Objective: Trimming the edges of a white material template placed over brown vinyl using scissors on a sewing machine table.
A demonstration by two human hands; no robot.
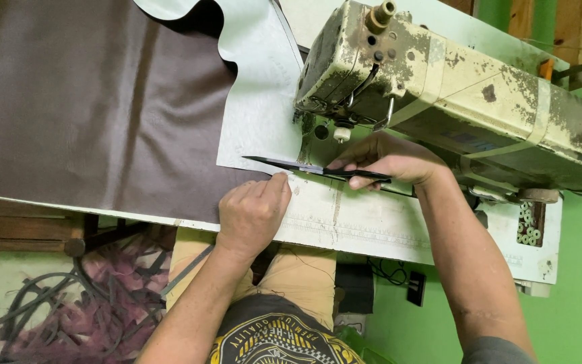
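We see a risk first for the left hand (252,214). Its thumb presses on the pale backing material (259,114) just beside the open blades of the scissors (318,169), so if the blades close or slide forward too quickly, we think they could nick the thumb. A second risk is a crooked cut: the brown leather-like sheet (95,108) spreads wide over the tabletop (372,226) and partly hangs over its edge, and we judge that its weight could pull the material aside while it is being cut. The old cream sewing machine (453,87) stands very near above the right hand (389,160), so the knuckles have little room there.

About the grip: the right hand is closed around the scissors' handles, with the fingers folded over them, and the dark blades point to the left, a little apart, lying low on the pale material. The left hand is a loose fist; it holds nothing, only pushes down with the thumb and the knuckles on the material at the tabletop's front edge.
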